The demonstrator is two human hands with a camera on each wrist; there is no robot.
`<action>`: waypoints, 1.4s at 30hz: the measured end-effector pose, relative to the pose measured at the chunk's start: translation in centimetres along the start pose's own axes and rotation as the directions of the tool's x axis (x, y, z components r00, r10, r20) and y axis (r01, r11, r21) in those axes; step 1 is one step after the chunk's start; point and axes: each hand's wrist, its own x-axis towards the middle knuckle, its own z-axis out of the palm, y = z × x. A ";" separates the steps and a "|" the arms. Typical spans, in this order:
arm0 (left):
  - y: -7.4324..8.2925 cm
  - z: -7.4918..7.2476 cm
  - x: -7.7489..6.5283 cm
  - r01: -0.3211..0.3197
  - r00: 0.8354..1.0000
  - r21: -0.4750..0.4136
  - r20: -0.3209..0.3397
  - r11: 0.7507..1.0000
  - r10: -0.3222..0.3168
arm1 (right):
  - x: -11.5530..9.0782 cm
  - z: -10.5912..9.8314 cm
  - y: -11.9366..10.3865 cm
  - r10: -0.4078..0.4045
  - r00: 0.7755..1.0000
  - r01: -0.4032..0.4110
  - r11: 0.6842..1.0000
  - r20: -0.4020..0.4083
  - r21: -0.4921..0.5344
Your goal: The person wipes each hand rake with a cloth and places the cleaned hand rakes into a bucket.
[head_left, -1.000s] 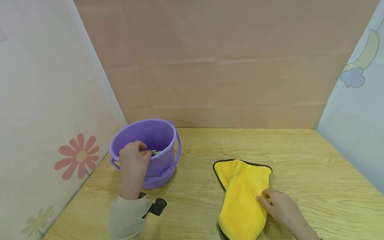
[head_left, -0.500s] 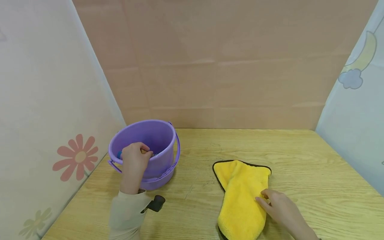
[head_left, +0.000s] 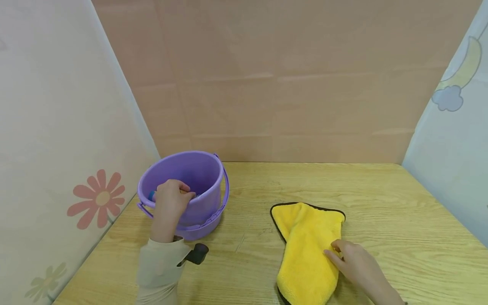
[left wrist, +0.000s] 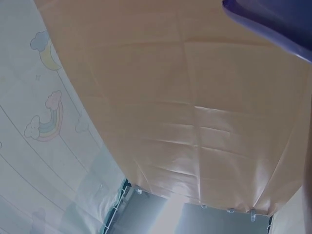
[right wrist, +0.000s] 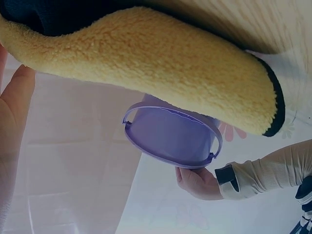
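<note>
A purple bucket [head_left: 202, 212] stands at the left of the table. My left hand [head_left: 171, 203] reaches over its near rim, fingers curled round a small tan thing [head_left: 183, 192] mostly hidden by the hand; I cannot tell its kind. Something blue [head_left: 152, 195] shows inside the bucket, just left of the hand. A yellow plush towel [head_left: 309, 250] with black edging lies bunched on the table. At its right edge, my right hand [head_left: 354, 258] pinches the cloth with thumb and forefinger. In the right wrist view, a fingertip [right wrist: 24, 78] meets the towel's edge.
The bucket's handle [head_left: 225, 199] hangs down on its near right side. A wood-grain table [head_left: 244, 271] lies under everything. A tan sheet [head_left: 274, 106] closes the back, with printed white sheets [head_left: 76, 106] on both sides.
My left hand has dipped slightly in the bucket and turned a little; blue now shows to its left, and the green patch by its fingertips is gone. The right hand and towel stay put.
</note>
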 end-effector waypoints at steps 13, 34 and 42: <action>0.2 0.1 -0.1 -0.030 0.999 -0.033 0.031 0.999 0.031 | -0.1 0.0 0.0 -0.017 1.000 0.016 1.000 -0.019 -0.026; 1.9 4.8 -4.1 -0.416 0.822 0.008 -0.425 0.909 0.380 | -0.3 -0.2 -0.3 -0.043 0.998 0.042 0.999 -0.049 -0.026; 3.9 8.5 -7.1 -0.624 0.681 0.037 -0.466 0.781 0.566 | -0.8 -0.3 -1.7 -0.101 0.985 0.099 0.995 -0.139 -0.022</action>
